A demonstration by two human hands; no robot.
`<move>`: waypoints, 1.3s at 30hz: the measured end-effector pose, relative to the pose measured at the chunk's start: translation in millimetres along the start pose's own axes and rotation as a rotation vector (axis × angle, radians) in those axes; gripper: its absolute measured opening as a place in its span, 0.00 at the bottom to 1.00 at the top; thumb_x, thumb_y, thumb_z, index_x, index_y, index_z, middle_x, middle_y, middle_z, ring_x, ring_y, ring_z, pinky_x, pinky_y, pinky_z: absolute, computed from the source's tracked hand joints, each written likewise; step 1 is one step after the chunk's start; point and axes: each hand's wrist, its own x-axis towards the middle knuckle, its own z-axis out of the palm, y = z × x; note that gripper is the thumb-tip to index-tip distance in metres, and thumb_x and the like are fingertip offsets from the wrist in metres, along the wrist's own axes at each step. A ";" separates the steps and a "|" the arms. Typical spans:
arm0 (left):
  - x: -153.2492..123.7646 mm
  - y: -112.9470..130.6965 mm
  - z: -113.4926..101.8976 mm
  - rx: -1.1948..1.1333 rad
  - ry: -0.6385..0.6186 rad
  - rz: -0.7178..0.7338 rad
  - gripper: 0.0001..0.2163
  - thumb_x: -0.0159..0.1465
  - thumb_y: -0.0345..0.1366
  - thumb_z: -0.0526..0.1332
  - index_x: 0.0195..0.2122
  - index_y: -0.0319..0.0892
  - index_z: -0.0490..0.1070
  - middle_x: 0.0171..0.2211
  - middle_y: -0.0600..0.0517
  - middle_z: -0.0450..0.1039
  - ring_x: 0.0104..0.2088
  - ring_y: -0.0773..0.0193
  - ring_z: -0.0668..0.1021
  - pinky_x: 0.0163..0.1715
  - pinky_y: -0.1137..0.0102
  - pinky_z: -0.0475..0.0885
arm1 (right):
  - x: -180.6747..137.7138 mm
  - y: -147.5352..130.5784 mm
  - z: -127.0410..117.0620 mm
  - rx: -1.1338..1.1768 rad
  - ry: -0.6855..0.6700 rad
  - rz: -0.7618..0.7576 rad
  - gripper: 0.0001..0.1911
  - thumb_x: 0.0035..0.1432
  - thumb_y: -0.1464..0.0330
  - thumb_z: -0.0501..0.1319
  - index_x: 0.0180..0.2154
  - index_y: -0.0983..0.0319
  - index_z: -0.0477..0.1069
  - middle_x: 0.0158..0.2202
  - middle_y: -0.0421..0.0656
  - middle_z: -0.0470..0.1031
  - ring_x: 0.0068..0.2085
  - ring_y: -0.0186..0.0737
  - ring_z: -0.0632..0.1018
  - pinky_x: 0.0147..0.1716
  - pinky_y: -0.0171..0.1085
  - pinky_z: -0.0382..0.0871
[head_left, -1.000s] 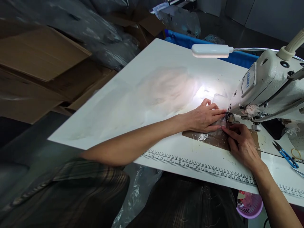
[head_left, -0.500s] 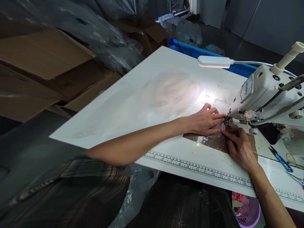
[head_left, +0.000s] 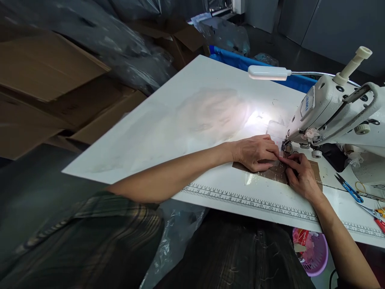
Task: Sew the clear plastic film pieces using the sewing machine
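Note:
My left hand [head_left: 259,153] rests on the table just left of the sewing machine [head_left: 315,108], its fingers curled together over a piece of thin, see-through whitish fabric [head_left: 276,129]. Beside it, my right hand [head_left: 301,173] pinches with thumb and forefinger at the near edge of the piece, in front of the presser foot [head_left: 285,145]. The two hands' fingertips meet close to the needle area. Most of the fabric under my left hand is hidden. A brown taped patch [head_left: 278,173] lies on the table beneath both hands.
A lamp [head_left: 269,73] lights the white table [head_left: 168,132]. Blue thread snips [head_left: 349,188] and scissors [head_left: 368,209] lie at the right. A printed ruler [head_left: 249,201] runs along the front edge. Below is a purple basket [head_left: 321,257]; cardboard boxes [head_left: 45,68] stand at left.
My left hand's fingers, stretched out over the fabric before, are now curled in and drawn slightly back from the needle. My right hand keeps its pinch. The view has shifted slightly.

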 end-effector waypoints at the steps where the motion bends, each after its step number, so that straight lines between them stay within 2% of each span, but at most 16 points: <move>1: 0.3 0.5 0.1 -0.002 -0.011 0.006 0.10 0.65 0.34 0.56 0.41 0.44 0.77 0.44 0.46 0.79 0.42 0.59 0.78 0.44 0.61 0.69 | 0.2 -0.2 -0.5 0.000 -0.004 -0.001 0.20 0.62 0.71 0.53 0.50 0.52 0.78 0.44 0.47 0.69 0.47 0.46 0.74 0.48 0.51 0.74; 5: 0.9 2.0 -0.1 0.016 -0.030 0.018 0.10 0.65 0.35 0.57 0.42 0.45 0.77 0.44 0.46 0.79 0.39 0.58 0.78 0.43 0.60 0.71 | 0.6 -0.4 -1.6 0.003 -0.010 -0.011 0.21 0.61 0.72 0.54 0.50 0.52 0.78 0.44 0.47 0.69 0.47 0.47 0.73 0.48 0.51 0.74; 12: -0.6 1.9 -0.2 0.017 0.019 0.069 0.10 0.65 0.33 0.56 0.40 0.41 0.78 0.42 0.44 0.79 0.38 0.59 0.78 0.42 0.61 0.73 | -0.3 0.4 0.3 -0.002 -0.001 -0.015 0.21 0.61 0.72 0.53 0.51 0.53 0.77 0.44 0.47 0.69 0.47 0.46 0.73 0.48 0.51 0.73; 18: 0.7 3.1 -2.7 0.021 -0.055 0.022 0.09 0.62 0.35 0.58 0.39 0.44 0.78 0.40 0.47 0.80 0.36 0.60 0.78 0.42 0.62 0.72 | 0.5 -2.0 -2.2 -0.036 -0.017 -0.035 0.21 0.61 0.72 0.53 0.51 0.53 0.77 0.44 0.47 0.69 0.44 0.45 0.73 0.45 0.50 0.74; 26: 3.2 6.7 -4.1 0.066 -0.059 -0.016 0.08 0.60 0.36 0.59 0.36 0.45 0.77 0.38 0.49 0.79 0.33 0.60 0.75 0.39 0.63 0.69 | 1.1 -4.6 -4.0 -0.110 -0.042 -0.047 0.20 0.63 0.72 0.53 0.52 0.55 0.76 0.44 0.48 0.69 0.43 0.46 0.74 0.44 0.50 0.75; 33: 2.7 8.2 -7.2 0.055 -0.096 -0.065 0.09 0.59 0.37 0.60 0.38 0.45 0.77 0.43 0.49 0.78 0.36 0.59 0.75 0.41 0.62 0.67 | 5.2 -10.2 -5.9 -0.179 -0.063 -0.064 0.20 0.64 0.71 0.53 0.55 0.58 0.73 0.43 0.50 0.69 0.41 0.47 0.74 0.40 0.48 0.76; 39: 1.3 7.9 -5.3 0.104 -0.085 -0.072 0.12 0.60 0.38 0.59 0.42 0.41 0.76 0.44 0.44 0.77 0.37 0.57 0.75 0.41 0.62 0.67 | 8.0 -7.5 -2.4 -0.263 -0.099 -0.031 0.22 0.64 0.70 0.51 0.58 0.57 0.69 0.41 0.49 0.69 0.37 0.45 0.73 0.38 0.47 0.76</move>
